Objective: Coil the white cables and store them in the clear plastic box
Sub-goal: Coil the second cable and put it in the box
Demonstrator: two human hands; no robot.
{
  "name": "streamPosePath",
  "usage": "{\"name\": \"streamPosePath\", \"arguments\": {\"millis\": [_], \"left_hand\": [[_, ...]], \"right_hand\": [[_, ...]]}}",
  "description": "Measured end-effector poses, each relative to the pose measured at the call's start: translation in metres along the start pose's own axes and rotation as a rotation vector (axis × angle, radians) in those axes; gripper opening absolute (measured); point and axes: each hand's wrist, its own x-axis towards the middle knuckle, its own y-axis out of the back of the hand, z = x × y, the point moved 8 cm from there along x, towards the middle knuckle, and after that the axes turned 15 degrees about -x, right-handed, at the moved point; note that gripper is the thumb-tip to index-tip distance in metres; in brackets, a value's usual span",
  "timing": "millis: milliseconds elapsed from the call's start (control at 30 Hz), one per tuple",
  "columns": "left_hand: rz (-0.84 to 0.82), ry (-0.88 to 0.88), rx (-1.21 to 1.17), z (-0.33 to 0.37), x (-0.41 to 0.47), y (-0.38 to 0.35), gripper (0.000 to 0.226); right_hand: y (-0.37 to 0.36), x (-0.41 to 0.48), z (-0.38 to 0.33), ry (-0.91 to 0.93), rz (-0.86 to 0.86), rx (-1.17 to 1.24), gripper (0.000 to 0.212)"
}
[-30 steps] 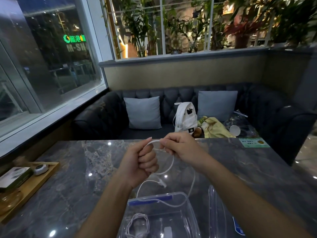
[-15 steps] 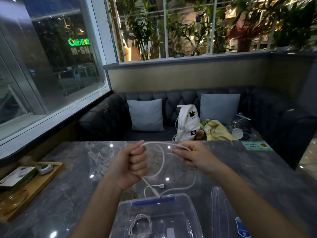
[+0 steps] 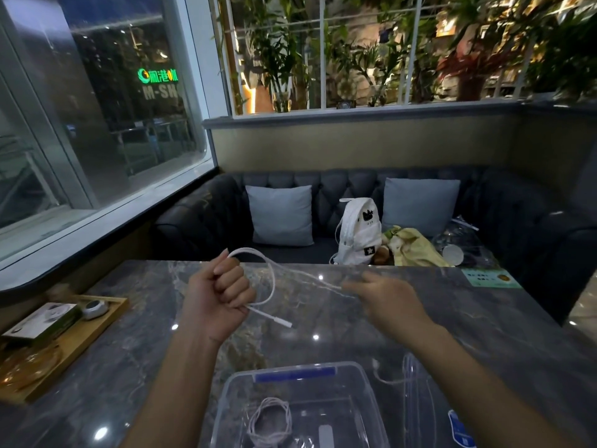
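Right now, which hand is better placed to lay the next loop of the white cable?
Right. The left hand is fisted round a loop of thin white cable, anchoring it. The right hand sits out along the free strand, likely placed to sweep it back, though motion blur hides its fingers' grip.

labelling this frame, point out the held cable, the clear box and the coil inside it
white cable (image 3: 273, 281): head view, loop's right side
clear plastic box (image 3: 295, 374): head view, blue strip, far wall
coiled cable (image 3: 270, 401): head view, coil's top strands
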Motion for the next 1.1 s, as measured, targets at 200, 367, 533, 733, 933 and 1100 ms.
{"name": "streamPosePath", "arguments": {"millis": [200,367,533,733,933,1100], "left_hand": [[0.044,0.005,0.189,-0.017,0.001,0.003,0.042],[0.11,-0.008,0.476,-0.035,0.001,0.009,0.041],[0.064,0.041,0.681,-0.052,-0.004,0.005,0.04],[-0.008,0.128,0.708,-0.07,-0.012,-0.006,0.052],[0.025,0.283,0.617,-0.074,-0.014,0.003,0.044],[0.006,0.42,0.535,-0.082,-0.021,0.006,0.032]], "right_hand": [[-0.001,-0.008,-0.059,0.373,-0.304,-0.12,0.027],[0.047,-0.009,-0.087,0.499,-0.171,0.106,0.017],[0.086,-0.001,-0.091,0.477,-0.03,0.349,0.015],[0.077,0.009,-0.094,0.416,-0.076,0.513,0.014],[0.073,0.014,-0.066,0.289,0.0,0.58,0.018],[0.07,0.013,-0.06,0.29,0.046,0.698,0.01]]}}
